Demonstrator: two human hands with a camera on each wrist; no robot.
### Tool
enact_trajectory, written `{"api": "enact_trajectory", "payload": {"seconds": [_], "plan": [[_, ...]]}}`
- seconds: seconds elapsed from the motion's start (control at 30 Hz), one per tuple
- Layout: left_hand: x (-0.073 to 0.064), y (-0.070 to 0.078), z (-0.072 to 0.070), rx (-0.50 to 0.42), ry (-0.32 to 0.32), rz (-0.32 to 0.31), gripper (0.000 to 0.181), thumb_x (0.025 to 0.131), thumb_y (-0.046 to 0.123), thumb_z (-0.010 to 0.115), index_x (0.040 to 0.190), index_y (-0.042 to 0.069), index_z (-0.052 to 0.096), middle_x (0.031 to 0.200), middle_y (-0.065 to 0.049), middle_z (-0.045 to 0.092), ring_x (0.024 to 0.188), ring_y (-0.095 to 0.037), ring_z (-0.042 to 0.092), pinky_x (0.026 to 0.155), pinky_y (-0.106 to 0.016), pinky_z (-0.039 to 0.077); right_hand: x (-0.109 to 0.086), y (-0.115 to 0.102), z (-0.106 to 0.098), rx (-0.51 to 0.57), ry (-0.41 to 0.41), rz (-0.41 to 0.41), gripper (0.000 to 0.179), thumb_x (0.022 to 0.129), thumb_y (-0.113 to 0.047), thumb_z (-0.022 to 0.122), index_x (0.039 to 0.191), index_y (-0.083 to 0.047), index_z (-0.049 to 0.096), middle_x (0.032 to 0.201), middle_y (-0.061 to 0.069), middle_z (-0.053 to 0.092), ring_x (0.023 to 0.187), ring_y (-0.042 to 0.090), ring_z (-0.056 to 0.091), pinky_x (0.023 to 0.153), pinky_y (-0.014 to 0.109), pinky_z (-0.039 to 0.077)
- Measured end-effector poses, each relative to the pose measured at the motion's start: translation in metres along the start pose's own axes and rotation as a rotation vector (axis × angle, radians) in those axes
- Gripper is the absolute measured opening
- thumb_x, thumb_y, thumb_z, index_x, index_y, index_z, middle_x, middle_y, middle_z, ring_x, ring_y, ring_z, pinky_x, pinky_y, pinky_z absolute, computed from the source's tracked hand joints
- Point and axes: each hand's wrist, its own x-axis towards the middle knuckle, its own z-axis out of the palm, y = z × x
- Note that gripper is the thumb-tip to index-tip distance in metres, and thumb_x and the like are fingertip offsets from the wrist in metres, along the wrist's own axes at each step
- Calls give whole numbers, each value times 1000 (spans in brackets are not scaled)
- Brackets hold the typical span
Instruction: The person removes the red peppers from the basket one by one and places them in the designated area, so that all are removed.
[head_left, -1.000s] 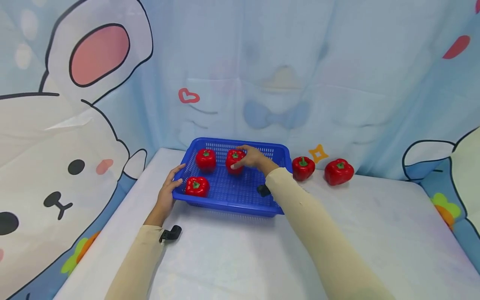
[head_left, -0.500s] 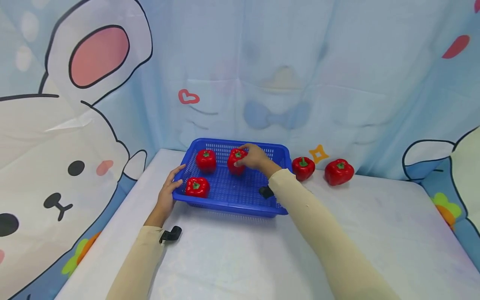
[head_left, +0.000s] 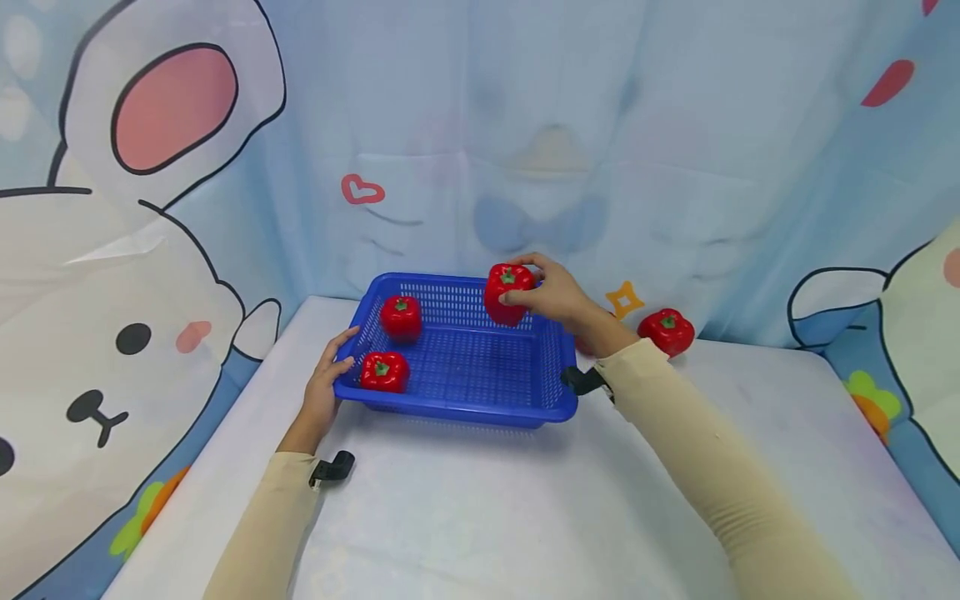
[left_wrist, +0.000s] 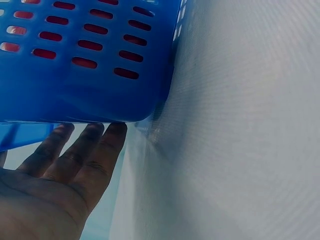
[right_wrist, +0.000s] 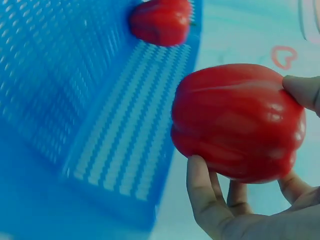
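My right hand (head_left: 558, 293) grips a red bell pepper (head_left: 504, 293) with thumb and fingers around it, raised over the back right rim of a blue plastic basket (head_left: 450, 410). In the right wrist view this bell pepper (right_wrist: 235, 125) appears large, with the perforated basket wall (right_wrist: 125, 130) beside it. My left hand (head_left: 321, 390) rests against the basket's left end, thumb at the rim. Seen from the left wrist, its fingers (left_wrist: 97, 167) are fairly straight, fingertips right at the basket's edge. Two red bell peppers, one further back (head_left: 401, 318) and one nearer (head_left: 385, 372), sit in the basket's left part.
Another red bell pepper (head_left: 667, 332) stands on the white tabletop (head_left: 465, 500) right of the basket. A further bell pepper (head_left: 583, 346) is mostly hidden behind my right wrist. A printed cartoon curtain (head_left: 420, 125) hangs behind the table.
My right hand has lifted the bell pepper from the basket floor, up and to the right. My left hand stays at the basket's left end. The head view has shifted slightly.
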Motion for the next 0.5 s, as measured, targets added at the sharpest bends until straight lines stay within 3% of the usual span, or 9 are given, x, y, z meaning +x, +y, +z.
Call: {"api": "enact_trajectory", "payload": {"seconds": [0.23,0.37,0.5], "plan": [[-1,0,1,-16,11,-20,52,103,22,34,154,30,30,167,0,7,153,-32,12,122,-56,17,-35,22,-65,-90,246,32,75,87,-35,72,151,-18,35,140,22,40,119,36,51,93,45,55],[-2,1,2,-11,9,-28,52,103,22,33,154,31,29,167,0,7,153,-32,11,122,-56,16,-53,48,-110,-168,391,65,82,87,-43,72,153,-17,30,146,23,38,125,36,43,82,36,53],[-2,3,2,-11,11,-16,52,103,21,33,154,30,30,167,-1,8,153,-33,13,122,-56,17,-71,78,-150,-215,481,127,90,87,-46,70,156,-15,22,154,25,29,135,42,35,76,27,51]]}}
